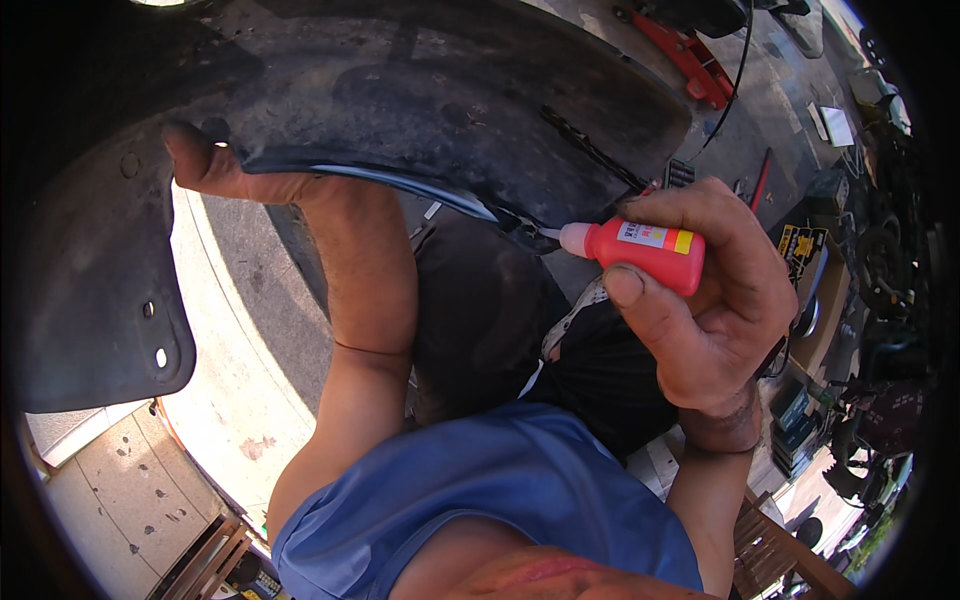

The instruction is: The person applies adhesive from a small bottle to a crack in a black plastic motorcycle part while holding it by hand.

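Observation:
A large, dusty black curved panel [440,90] spans the upper part of the head view. My left hand [255,180] grips its lower edge at the left, the thumb showing and the other fingers hidden by the panel. Held between the thumb and fingers of my right hand [735,300] is a small red squeeze bottle [655,262] with a pale nozzle and a label. The bottle lies nearly level. Its nozzle tip points left and meets the panel's lower edge, or comes very close to it. A white strip [570,325] hangs below the bottle.
A red floor jack [690,60] stands on the ground at the upper right. Along the right side are a red rod [762,180], a cardboard box [828,310] and several tools and parts. Wooden slats [765,545] show at the lower right.

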Demonstrator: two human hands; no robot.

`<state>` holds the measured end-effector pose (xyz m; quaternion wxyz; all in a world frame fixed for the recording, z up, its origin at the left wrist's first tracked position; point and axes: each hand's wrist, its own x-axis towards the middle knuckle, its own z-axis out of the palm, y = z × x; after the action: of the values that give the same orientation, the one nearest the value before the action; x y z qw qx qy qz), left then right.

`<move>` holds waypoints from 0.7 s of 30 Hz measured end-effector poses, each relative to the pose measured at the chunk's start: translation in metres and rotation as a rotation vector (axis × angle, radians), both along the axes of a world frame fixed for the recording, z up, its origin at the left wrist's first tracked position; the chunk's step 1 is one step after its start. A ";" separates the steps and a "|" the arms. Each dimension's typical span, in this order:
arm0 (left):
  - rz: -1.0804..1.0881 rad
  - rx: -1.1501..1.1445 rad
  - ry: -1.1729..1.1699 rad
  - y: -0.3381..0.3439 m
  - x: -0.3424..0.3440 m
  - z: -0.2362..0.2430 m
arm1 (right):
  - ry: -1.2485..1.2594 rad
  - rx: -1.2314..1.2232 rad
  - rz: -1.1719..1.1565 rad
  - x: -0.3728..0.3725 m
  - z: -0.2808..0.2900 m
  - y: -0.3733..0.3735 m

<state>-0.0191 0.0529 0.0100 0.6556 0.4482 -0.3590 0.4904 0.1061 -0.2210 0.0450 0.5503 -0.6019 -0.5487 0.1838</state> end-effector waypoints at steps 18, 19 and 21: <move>0.007 -0.060 0.013 -0.006 -0.003 0.002 | 0.014 -0.017 -0.015 0.000 0.002 -0.004; 0.010 -0.061 0.019 -0.005 -0.003 0.003 | 0.028 -0.009 -0.018 0.000 0.002 -0.004; 0.008 -0.066 0.021 -0.005 -0.004 0.003 | 0.031 -0.027 -0.018 0.000 0.003 -0.006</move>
<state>-0.0229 0.0478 0.0128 0.6716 0.4329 -0.3339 0.5000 0.1057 -0.2268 0.0480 0.5523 -0.6111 -0.5323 0.1954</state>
